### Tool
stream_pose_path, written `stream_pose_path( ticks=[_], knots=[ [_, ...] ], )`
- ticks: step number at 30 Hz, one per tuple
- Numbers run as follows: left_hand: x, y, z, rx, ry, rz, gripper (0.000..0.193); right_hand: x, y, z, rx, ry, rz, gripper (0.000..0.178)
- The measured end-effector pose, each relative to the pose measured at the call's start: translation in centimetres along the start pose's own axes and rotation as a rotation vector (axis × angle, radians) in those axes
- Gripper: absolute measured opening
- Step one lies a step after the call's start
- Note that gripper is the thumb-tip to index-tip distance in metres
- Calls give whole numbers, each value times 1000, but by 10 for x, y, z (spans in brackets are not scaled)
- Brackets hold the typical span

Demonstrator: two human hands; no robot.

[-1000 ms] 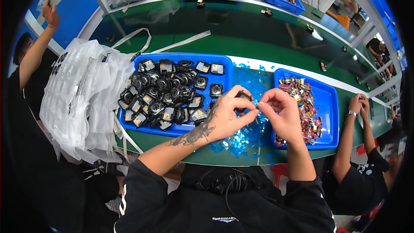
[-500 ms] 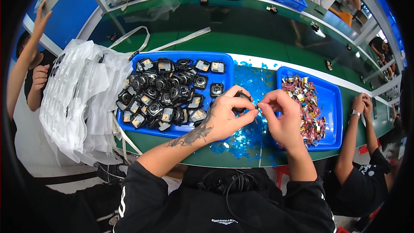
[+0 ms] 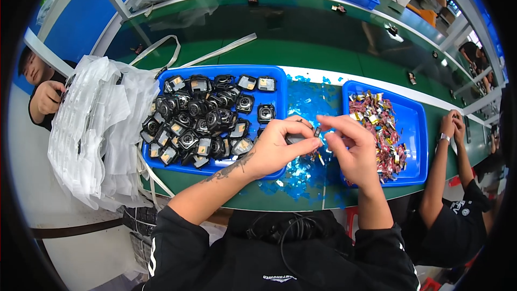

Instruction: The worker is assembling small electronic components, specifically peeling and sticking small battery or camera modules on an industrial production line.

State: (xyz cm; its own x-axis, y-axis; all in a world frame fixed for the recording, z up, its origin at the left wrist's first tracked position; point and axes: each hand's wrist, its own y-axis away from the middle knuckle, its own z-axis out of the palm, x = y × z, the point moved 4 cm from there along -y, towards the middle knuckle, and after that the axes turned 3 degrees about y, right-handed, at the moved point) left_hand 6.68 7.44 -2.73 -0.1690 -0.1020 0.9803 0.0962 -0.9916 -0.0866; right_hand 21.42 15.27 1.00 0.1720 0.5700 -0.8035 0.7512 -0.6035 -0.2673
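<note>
My left hand [image 3: 280, 148] is closed around a dark watch case [image 3: 294, 138], largely hidden by the fingers and thumb. Facing it, my right hand [image 3: 355, 151] has its thumb and forefinger apart near the case's edge, with nothing plainly gripped. A small dark bit shows at the left thumb tip, too small to name. To the left, a blue tray [image 3: 283, 94] holds a heap of black watch cases [image 3: 196, 109]. A second blue tray [image 3: 414, 140] on the right contains many small red, yellow and silver parts [image 3: 379, 129].
Blue film scraps [image 3: 301, 175] litter the green table [image 3: 242, 200] between the trays. White translucent packing sheets [image 3: 97, 134] stand at the left, beside another person's hand [image 3: 47, 97]. A co-worker's forearms [image 3: 444, 156] rest at the right. Loose parts lie along the green belt [image 3: 312, 35].
My right thumb and forefinger have spread from their pinch at the case. The person at the left has lowered a raised arm to the packing sheets. The view has shifted slightly.
</note>
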Motion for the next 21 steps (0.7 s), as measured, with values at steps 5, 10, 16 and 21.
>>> stream_pose_path(
  ticks=[5,10,16,21],
  knots=[
    [3,0,5,-59,-20,87,20,9,0,5,121,-458,-48,18],
    [-14,-3,-7,191,349,27,42,18,18,-15,244,-512,33,12],
    [-15,-1,-7,285,389,-3,34,2,12,9,78,-305,142,10],
    [-15,1,-3,288,434,-25,34,-1,2,18,84,-234,181,13]
  ],
)
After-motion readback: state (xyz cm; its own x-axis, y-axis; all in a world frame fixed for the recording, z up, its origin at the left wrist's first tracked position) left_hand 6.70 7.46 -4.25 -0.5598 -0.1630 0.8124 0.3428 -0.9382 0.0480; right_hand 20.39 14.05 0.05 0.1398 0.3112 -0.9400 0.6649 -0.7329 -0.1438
